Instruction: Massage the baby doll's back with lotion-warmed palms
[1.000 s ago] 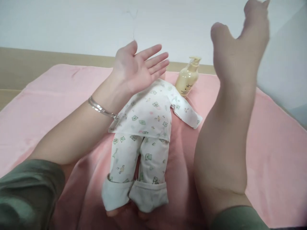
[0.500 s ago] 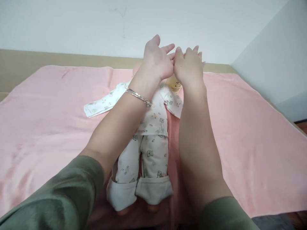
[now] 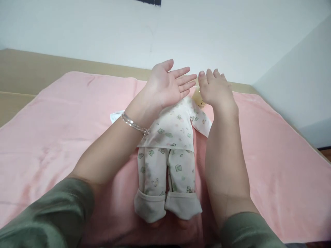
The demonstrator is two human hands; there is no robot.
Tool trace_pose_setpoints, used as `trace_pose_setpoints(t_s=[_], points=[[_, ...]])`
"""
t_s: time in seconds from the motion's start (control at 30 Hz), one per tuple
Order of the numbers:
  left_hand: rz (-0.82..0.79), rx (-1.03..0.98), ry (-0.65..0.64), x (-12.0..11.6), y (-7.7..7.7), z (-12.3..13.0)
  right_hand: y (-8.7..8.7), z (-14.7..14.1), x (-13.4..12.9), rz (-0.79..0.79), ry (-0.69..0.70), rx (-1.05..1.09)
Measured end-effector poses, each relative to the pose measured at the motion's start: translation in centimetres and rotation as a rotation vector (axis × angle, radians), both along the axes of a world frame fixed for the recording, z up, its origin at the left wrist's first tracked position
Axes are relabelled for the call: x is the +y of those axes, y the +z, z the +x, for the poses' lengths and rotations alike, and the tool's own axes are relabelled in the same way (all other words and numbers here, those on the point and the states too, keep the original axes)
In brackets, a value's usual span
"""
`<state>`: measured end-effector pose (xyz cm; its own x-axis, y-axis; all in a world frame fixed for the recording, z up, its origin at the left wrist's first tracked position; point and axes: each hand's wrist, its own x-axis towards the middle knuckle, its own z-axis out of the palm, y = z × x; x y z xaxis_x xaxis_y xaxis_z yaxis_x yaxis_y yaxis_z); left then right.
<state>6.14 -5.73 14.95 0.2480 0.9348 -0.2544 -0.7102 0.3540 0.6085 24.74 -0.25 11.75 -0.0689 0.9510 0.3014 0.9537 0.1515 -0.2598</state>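
Note:
My left hand (image 3: 170,84) is raised with the palm turned up and the fingers stretched out, holding nothing. Beside it, a small gap apart, my right hand (image 3: 217,90) shows its back, fingers extended and empty. Beneath them lies what looks like a baby doll in a white printed top (image 3: 176,125) and matching trousers (image 3: 179,168) with turned-up cuffs. Small feet show below the cuffs; my left hand and forearm hide the head area and most of one sleeve. A yellow container (image 3: 198,100) with dark print is partly covered by my right hand.
A pink blanket (image 3: 271,165) spreads under the doll over a pale wooden surface (image 3: 20,70). Behind stands a white wall (image 3: 103,34), with another wall (image 3: 307,79) meeting it at the right. A dark strip (image 3: 152,2) shows at the top edge.
My hands have moved apart from touching, and the left fingers are more stretched out. The view has shifted, so the doll sits further right and more of its top shows.

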Motion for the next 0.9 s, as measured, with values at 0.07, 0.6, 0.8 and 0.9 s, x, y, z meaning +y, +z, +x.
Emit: trace_pose_setpoints(t_s=[0.07,0.6,0.8,0.9], points=[[0.002,-0.018,0.013,-1.6,0.8,-2.1,0.7,-1.6,-1.5,-0.025,-0.115,-0.030],[0.473,0.011,0.046,-7.8,6.3,-8.7,-1.4,-5.1,-0.9,-0.110,-0.466,-0.049],[0.471,0.119,0.112,-6.6,5.4,-8.0,-0.2,-6.7,-2.8,-0.234,-0.516,-0.087],[0.475,0.107,0.096,-6.3,5.4,-7.2,0.2,-8.0,-4.0,-0.301,-0.510,-0.181]])
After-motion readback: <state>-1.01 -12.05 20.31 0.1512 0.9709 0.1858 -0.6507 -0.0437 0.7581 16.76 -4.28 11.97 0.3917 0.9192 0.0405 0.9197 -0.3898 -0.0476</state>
